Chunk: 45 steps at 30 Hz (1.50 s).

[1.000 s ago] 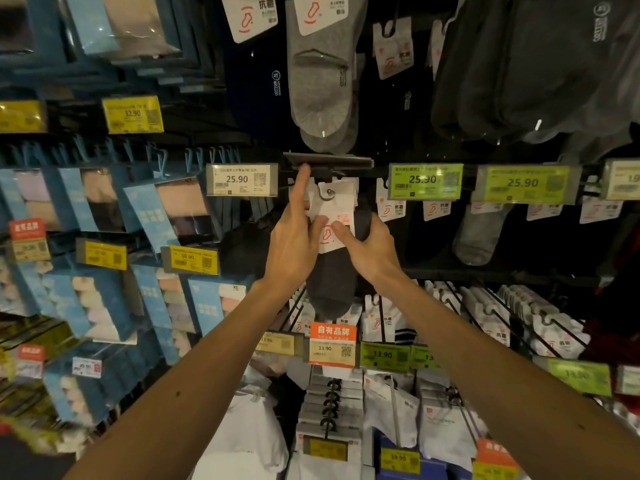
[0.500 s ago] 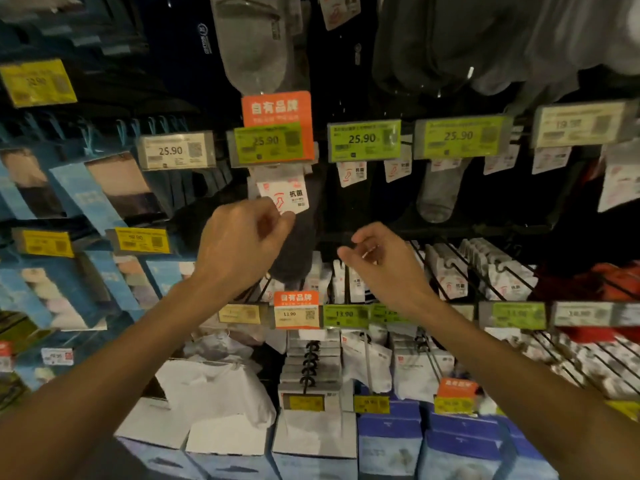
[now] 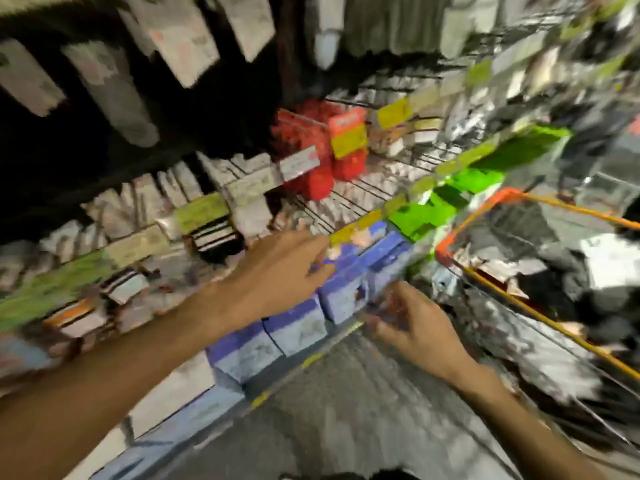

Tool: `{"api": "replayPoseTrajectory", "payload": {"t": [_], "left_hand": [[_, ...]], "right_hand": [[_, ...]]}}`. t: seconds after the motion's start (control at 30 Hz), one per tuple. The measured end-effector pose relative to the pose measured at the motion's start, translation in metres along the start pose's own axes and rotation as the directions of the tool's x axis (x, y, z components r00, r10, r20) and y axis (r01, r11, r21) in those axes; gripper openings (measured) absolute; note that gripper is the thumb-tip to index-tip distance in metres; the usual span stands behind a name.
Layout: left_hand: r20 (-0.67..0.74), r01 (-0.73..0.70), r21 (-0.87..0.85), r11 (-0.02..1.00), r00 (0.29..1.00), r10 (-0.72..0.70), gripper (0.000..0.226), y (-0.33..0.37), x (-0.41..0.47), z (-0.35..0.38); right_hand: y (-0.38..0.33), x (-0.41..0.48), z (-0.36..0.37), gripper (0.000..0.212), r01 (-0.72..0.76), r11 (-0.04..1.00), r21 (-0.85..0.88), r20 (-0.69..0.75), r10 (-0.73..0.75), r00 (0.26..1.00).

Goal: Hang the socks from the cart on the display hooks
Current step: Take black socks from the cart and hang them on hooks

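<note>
evidently between hangings: we read the left hand (image 3: 277, 271) as released, fingers stretched forward and empty at mid frame, and the right hand (image 3: 415, 323) as loosely spread and empty just below and right of it, though blur softens both. the socks (image 3: 571, 282) lie heaped, dark with white labels, inside the cart (image 3: 474, 220), whose orange rim sits at the right of the frame, apart from both hands. the display hooks (image 3: 349, 197) cross the centre above. we judge the step to be fetching; the next move calls for a reach rightward into the cart and a pinch on one label card.
</note>
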<state>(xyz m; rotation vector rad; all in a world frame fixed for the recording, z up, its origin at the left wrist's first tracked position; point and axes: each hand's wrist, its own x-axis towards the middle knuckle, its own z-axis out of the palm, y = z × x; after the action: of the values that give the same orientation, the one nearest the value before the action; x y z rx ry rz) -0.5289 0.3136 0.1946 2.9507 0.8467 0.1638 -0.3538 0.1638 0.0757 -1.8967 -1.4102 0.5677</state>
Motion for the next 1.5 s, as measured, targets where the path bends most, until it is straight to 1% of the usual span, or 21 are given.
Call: {"api": "replayPoseTrajectory", "payload": {"t": [0.07, 0.1, 0.13, 0.2, 0.3, 0.4, 0.53, 0.6, 0.67, 0.77, 0.87, 0.93, 1.0, 1.07, 1.17, 1.23, 1.3, 1.37, 1.43, 1.5], "left_hand": [[0.086, -0.073, -0.101, 0.992, 0.993, 0.082, 0.025, 0.059, 0.05, 0.05], [0.124, -0.075, -0.127, 0.989, 0.988, 0.091, 0.025, 0.082, 0.069, 0.071], [0.153, -0.071, -0.154, 0.986, 0.984, 0.094, 0.024, 0.101, 0.085, 0.091], [0.194, -0.093, -0.236, 0.967, 0.971, 0.141, 0.02, 0.145, 0.123, 0.134], [0.282, -0.088, -0.348, 0.933, 0.94, 0.194, 0.014, 0.192, 0.168, 0.186], [0.328, -0.063, -0.445, 0.893, 0.917, 0.228, 0.013, 0.221, 0.209, 0.232], [0.4, 0.02, -0.511, 0.86, 0.89, 0.217, 0.022, 0.239, 0.266, 0.289], [0.418, 0.062, -0.534, 0.843, 0.886, 0.199, 0.024, 0.245, 0.293, 0.31], [0.459, 0.123, -0.54, 0.832, 0.872, 0.169, 0.026, 0.249, 0.318, 0.33], [0.537, 0.259, -0.536, 0.804, 0.839, 0.088, 0.029, 0.254, 0.35, 0.356], [0.614, 0.395, -0.489, 0.778, 0.789, -0.014, 0.036, 0.259, 0.376, 0.378], [0.661, 0.464, -0.454, 0.761, 0.748, -0.061, 0.046, 0.263, 0.391, 0.394], [0.701, 0.542, -0.429, 0.723, 0.704, -0.113, 0.053, 0.268, 0.406, 0.409], [0.737, 0.632, -0.4, 0.664, 0.652, -0.176, 0.056, 0.275, 0.417, 0.423], [0.773, 0.726, -0.381, 0.572, 0.59, -0.233, 0.06, 0.284, 0.429, 0.441], [0.793, 0.768, -0.354, 0.534, 0.549, -0.264, 0.065, 0.288, 0.432, 0.449], [0.802, 0.79, -0.328, 0.519, 0.523, -0.289, 0.069, 0.291, 0.436, 0.456], [0.805, 0.8, -0.292, 0.525, 0.501, -0.317, 0.073, 0.291, 0.441, 0.464], [0.825, 0.83, -0.239, 0.505, 0.448, -0.345, 0.075, 0.286, 0.442, 0.473], [0.847, 0.866, -0.213, 0.452, 0.395, -0.357, 0.074, 0.28, 0.443, 0.479]], "right_hand": [[0.055, -0.024, -0.04, 0.034, -0.148, 0.988, -0.047, -0.062, 0.145, 0.987], [0.076, -0.032, -0.053, 0.033, -0.213, 0.974, -0.072, -0.084, 0.207, 0.975], [0.096, -0.039, -0.066, 0.034, -0.288, 0.953, -0.098, -0.093, 0.279, 0.956], [0.138, -0.052, -0.091, 0.046, -0.43, 0.896, -0.107, -0.138, 0.415, 0.899], [0.195, -0.06, -0.114, 0.035, -0.54, 0.841, -0.04, -0.218, 0.52, 0.826], [0.238, -0.063, -0.13, 0.031, -0.662, 0.75, 0.004, -0.268, 0.638, 0.722], [0.281, -0.052, -0.147, 0.031, -0.774, 0.631, 0.047, -0.292, 0.75, 0.594], [0.301, -0.042, -0.153, 0.031, -0.809, 0.584, 0.067, -0.284, 0.789, 0.545], [0.32, -0.032, -0.157, 0.032, -0.833, 0.545, 0.091, -0.251, 0.822, 0.511], [0.343, -0.017, -0.16, 0.038, -0.862, 0.495, 0.111, -0.224, 0.857, 0.464], [0.367, -0.007, -0.169, 0.045, -0.882, 0.456, 0.121, -0.24, 0.875, 0.42], [0.388, -0.001, -0.181, 0.047, -0.89, 0.446, 0.097, -0.27, 0.872, 0.407], [0.41, 0.008, -0.195, 0.049, -0.895, 0.442, 0.063, -0.271, 0.87, 0.411], [0.431, 0.021, -0.204, 0.047, -0.887, 0.46, 0.036, -0.218, 0.87, 0.442], [0.462, 0.049, -0.203, 0.044, -0.854, 0.52, -0.007, -0.089, 0.851, 0.518], [0.481, 0.067, -0.199, 0.048, -0.842, 0.54, -0.025, -0.022, 0.841, 0.54], [0.497, 0.081, -0.196, 0.056, -0.849, 0.528, -0.021, -0.001, 0.849, 0.528], [0.512, 0.092, -0.194, 0.064, -0.877, 0.48, 0.022, 0.026, 0.877, 0.481], [0.525, 0.099, -0.193, 0.068, -0.905, 0.423, 0.05, 0.054, 0.904, 0.425], [0.536, 0.105, -0.191, 0.07, -0.917, 0.399, 0.025, 0.057, 0.915, 0.4]]}}
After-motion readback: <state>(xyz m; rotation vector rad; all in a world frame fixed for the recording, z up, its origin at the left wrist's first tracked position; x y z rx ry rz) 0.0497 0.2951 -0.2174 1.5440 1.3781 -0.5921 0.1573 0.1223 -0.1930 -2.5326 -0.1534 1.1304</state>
